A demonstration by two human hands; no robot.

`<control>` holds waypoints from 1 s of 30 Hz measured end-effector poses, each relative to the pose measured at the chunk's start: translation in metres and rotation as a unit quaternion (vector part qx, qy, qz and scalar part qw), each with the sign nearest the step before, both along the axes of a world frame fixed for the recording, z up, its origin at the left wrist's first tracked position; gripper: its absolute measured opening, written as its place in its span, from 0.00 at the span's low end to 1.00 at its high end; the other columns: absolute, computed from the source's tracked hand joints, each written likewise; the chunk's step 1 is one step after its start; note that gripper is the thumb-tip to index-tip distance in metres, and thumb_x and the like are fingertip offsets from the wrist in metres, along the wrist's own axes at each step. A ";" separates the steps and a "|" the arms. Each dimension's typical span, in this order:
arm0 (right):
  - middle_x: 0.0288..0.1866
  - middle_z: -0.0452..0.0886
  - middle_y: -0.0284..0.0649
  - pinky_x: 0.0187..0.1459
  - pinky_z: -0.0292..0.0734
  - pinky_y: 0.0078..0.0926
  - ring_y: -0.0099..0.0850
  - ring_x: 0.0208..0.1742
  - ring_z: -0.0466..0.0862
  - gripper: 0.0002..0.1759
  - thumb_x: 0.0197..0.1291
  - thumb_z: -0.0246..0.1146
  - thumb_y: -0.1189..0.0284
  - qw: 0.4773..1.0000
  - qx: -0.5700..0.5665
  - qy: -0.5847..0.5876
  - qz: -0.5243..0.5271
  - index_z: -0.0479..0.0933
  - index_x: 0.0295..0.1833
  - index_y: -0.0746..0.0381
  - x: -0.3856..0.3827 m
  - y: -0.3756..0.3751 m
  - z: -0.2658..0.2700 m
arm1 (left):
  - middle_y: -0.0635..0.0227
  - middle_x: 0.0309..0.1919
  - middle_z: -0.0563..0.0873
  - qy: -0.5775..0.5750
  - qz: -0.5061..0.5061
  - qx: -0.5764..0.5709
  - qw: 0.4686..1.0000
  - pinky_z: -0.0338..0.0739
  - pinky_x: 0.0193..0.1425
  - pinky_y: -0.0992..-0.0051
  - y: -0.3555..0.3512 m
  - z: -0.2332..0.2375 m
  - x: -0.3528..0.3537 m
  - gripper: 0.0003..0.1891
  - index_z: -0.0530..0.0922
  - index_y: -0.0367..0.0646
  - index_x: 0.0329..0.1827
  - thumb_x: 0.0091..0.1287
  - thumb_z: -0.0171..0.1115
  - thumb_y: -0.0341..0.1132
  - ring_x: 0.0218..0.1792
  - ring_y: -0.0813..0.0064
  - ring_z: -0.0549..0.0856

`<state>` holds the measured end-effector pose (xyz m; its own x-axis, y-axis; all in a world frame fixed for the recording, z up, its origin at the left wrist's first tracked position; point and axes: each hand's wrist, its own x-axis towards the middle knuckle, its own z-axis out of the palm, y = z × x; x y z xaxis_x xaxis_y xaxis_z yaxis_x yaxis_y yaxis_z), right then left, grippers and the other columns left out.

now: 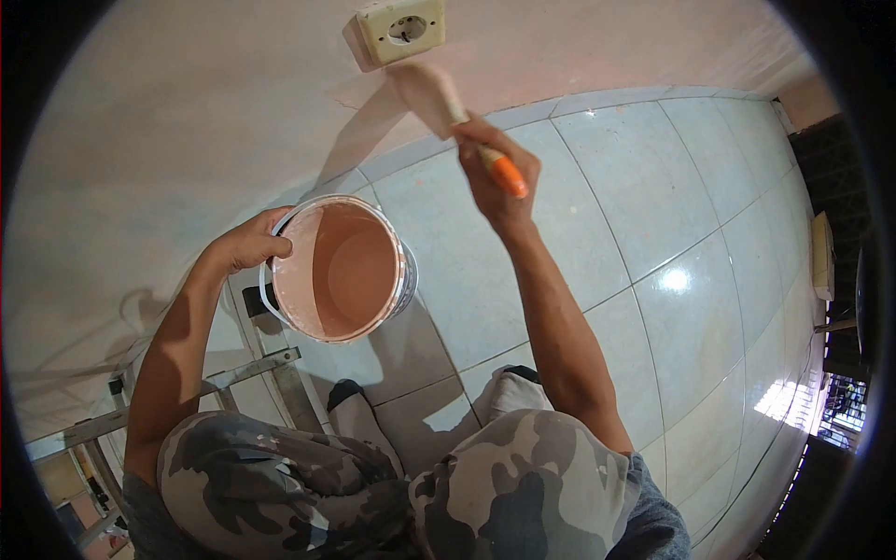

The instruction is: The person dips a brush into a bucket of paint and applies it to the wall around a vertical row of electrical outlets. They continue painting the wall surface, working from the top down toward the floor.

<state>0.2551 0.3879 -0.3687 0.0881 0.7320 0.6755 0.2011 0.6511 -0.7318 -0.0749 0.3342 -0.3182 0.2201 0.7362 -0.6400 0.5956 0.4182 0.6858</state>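
Observation:
My left hand [250, 241] grips the rim of a white paint bucket [407, 271], thumb hooked over the inside edge. Pinkish-orange paint [359, 266] lies in the bottom and coats the inner wall. The bucket tilts toward me, its white handle hanging at the left. In my right hand [499, 173] is a paintbrush [505, 172] with an orange-tipped handle, fingers closed round it. Its paint-covered bristles are slightly blurred and overlap the pink wall [215, 103] just below a cream wall socket [406, 31].
A metal ladder [238, 373] lies low at the left, beside my left arm. Glossy white floor tiles [597, 215] stretch to the right, meeting the wall at a tiled skirting [509, 119]. My knees in camouflage trousers [523, 485] fill the bottom. A cable runs along the floor at the right.

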 end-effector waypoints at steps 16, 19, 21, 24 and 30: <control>0.47 0.86 0.42 0.45 0.79 0.20 0.25 0.42 0.85 0.07 0.60 0.66 0.78 0.993 0.050 0.053 -0.096 0.83 0.44 0.62 0.044 0.016 0.051 | 0.70 0.39 0.81 0.017 -0.003 -0.016 1.000 0.74 0.44 0.76 0.001 -0.004 -0.005 0.32 0.73 0.38 0.62 0.47 0.57 0.28 0.37 0.78 0.78; 0.48 0.86 0.42 0.46 0.79 0.21 0.26 0.43 0.85 0.07 0.59 0.66 0.79 0.986 0.113 0.062 -0.106 0.83 0.44 0.62 0.035 0.016 0.044 | 0.71 0.35 0.80 0.005 0.000 -0.001 1.000 0.74 0.34 0.77 0.001 -0.006 -0.005 0.31 0.74 0.39 0.61 0.47 0.57 0.28 0.31 0.79 0.77; 0.48 0.85 0.46 0.45 0.80 0.24 0.30 0.43 0.86 0.09 0.56 0.67 0.81 0.985 0.119 0.052 -0.109 0.82 0.43 0.64 0.024 0.012 0.036 | 0.72 0.35 0.80 0.008 0.003 -0.003 1.000 0.74 0.34 0.77 0.001 -0.004 -0.005 0.31 0.74 0.39 0.61 0.47 0.57 0.28 0.32 0.79 0.77; 0.45 0.85 0.51 0.42 0.81 0.27 0.38 0.41 0.87 0.10 0.53 0.68 0.81 0.984 0.129 -0.020 -0.117 0.81 0.42 0.63 0.003 0.005 0.017 | 0.69 0.45 0.81 0.026 -0.007 -0.033 0.999 0.74 0.54 0.75 0.003 0.001 -0.005 0.33 0.72 0.38 0.63 0.47 0.58 0.27 0.43 0.77 0.79; 0.48 0.85 0.49 0.41 0.82 0.25 0.34 0.41 0.88 0.10 0.52 0.68 0.83 0.997 0.013 0.017 -0.075 0.81 0.41 0.62 -0.010 -0.041 -0.001 | 0.70 0.37 0.81 0.022 0.008 -0.013 1.000 0.74 0.37 0.77 -0.002 0.002 -0.009 0.32 0.73 0.39 0.62 0.47 0.58 0.28 0.34 0.78 0.78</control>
